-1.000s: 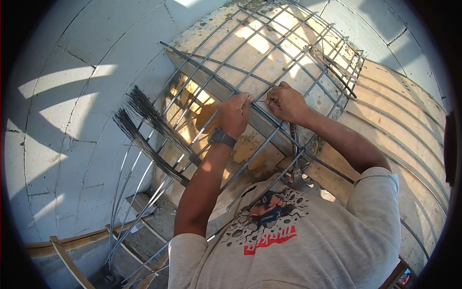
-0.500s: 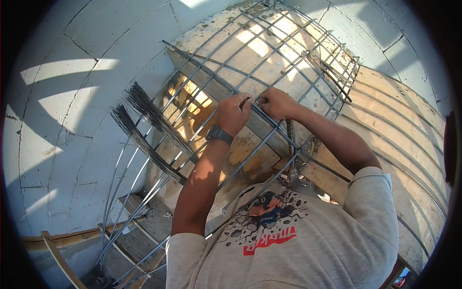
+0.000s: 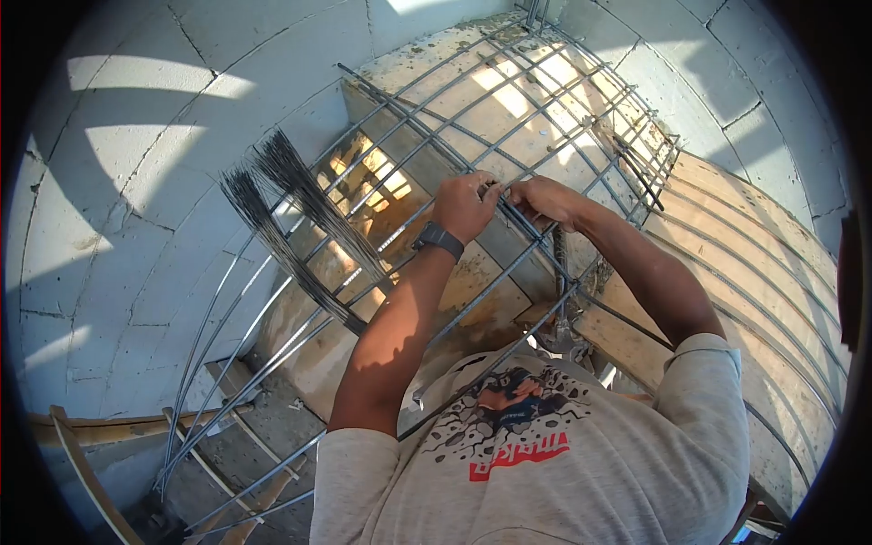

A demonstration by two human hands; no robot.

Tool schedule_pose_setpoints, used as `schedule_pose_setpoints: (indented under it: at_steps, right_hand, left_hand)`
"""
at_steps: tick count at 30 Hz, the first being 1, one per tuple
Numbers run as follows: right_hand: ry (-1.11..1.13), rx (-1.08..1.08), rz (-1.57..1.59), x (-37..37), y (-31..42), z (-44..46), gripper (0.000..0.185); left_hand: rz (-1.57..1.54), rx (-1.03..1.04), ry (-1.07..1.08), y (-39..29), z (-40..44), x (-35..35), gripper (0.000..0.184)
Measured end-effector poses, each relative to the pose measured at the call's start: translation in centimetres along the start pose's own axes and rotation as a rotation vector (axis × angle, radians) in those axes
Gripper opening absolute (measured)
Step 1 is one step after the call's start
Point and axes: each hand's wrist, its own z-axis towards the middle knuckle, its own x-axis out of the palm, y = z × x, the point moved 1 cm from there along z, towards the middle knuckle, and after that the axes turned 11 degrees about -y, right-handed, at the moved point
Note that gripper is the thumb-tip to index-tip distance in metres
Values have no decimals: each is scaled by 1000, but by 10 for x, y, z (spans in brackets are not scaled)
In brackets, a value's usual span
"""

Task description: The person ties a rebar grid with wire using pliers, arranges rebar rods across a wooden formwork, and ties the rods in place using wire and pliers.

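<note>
My left hand [image 3: 465, 205], with a dark watch [image 3: 440, 240] on its wrist, is closed with fingertips pinched at a bar of the steel rebar grid [image 3: 498, 143]. Just to its right, my right hand [image 3: 547, 202] is closed too, its curled fingers at the same doubled bars. Whatever lies between the fingers of either hand is too small or hidden to tell. Two bundles of thin dark wire [image 3: 295, 263] lie across the bars to the left of my left forearm.
Pale block walls [image 3: 136, 195] rise at left and upper right. Curved bars run over wooden boards [image 3: 718, 227] on the right. Under the grid is an opening with stained boards [image 3: 472, 291]. Long loose bars [image 3: 250, 381] and wooden strips [image 3: 86, 472] are at lower left.
The view has shifted, so the grid and wire bundles appear differently placed. Both hands remain close together at the bars, and my right hand has turned with its fingers curled lower.
</note>
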Motion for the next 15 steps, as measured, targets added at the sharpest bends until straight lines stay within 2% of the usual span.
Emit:
schedule_pose_setpoints:
  at_steps: [1, 4, 7, 10, 13, 15]
  right_hand:
    - [62, 0, -100, -3, 3, 2, 21]
    - [11, -194, -342, 5, 20, -16, 17]
    - [-192, -242, -233, 15, -13, 0, 19]
    - [-220, -89, -41, 9, -16, -4, 20]
    - [-184, -83, -49, 12, -16, -2, 23]
    - [-217, -119, -169, 18, -13, -1, 23]
  left_hand:
    - [12, 11, -9, 0, 0, 0, 22]
    - [-12, -91, 73, -2, 2, -3, 22]
    - [37, -75, 69, 0, 3, -3, 24]
    - [5, -65, 57, 3, 4, -1, 29]
    - [0, -105, 54, 1, 5, -3, 31]
    - [-23, -115, 69, 4, 7, 1, 32]
